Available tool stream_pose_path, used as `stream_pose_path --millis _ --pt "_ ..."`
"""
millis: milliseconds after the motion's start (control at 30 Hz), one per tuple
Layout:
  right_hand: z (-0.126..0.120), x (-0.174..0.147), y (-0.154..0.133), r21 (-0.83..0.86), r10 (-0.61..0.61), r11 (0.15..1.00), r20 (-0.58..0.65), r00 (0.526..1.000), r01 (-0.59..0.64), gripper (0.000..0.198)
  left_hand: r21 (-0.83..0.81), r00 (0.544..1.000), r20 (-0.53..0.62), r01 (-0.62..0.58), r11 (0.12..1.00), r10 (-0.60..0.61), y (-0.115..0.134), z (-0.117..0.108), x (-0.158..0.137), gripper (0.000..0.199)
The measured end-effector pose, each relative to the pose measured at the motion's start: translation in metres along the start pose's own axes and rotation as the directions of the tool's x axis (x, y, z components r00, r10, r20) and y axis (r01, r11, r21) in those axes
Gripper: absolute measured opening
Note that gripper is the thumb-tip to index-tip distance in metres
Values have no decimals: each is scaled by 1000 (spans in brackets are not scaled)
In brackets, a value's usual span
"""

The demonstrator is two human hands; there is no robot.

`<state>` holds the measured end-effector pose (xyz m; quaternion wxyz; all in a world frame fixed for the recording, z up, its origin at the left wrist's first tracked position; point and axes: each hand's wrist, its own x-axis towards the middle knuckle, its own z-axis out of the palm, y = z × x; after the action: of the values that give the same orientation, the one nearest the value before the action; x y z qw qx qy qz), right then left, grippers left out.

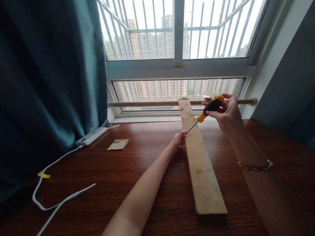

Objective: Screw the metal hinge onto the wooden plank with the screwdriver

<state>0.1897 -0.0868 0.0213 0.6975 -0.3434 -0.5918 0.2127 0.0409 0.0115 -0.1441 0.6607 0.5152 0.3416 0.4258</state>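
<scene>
A long wooden board [203, 164] lies lengthwise on the table, its far end by the window rail. My right hand [228, 113] is closed around the yellow-and-black handle of a screwdriver [212, 105], which slants down to the left. The screwdriver's tip meets a small metal plate with holes [185, 133] at the board's left edge. My left hand [177, 140] pinches that plate against the edge, its fingertips partly hidden by the board. Whether a screw sits under the tip is too small to make out.
On the brown table [147, 183] lies a folded cardboard piece [118, 144]. A white power strip [91, 136] with a white cable [56, 160] runs along the left, beside a blue curtain [56, 72]. A horizontal rail [147, 104] crosses before the window.
</scene>
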Motion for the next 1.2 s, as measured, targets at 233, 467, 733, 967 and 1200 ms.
stream_pose_path --millis 233,467,733,967,1200 --pt "1 -2 0 -98 -84 991 34 996 87 40 -13 999 25 -30 999 30 -1 -1 0 37" --pt "-7 -2 -9 -461 -139 883 -71 988 91 42 -15 1000 -3 -21 1000 21 -4 -1 2 40" --pt "0 -3 -1 -207 -66 977 -34 997 58 41 4 1000 -25 8 1000 -8 0 1 -2 40" --pt "-2 -5 -8 -606 -143 796 -211 967 -15 62 16 999 -24 22 1000 -22 2 1 -2 39" --pt "1 -1 1 -78 -7 997 38 999 10 46 3 1000 1 -5 1000 5 0 1 -2 38"
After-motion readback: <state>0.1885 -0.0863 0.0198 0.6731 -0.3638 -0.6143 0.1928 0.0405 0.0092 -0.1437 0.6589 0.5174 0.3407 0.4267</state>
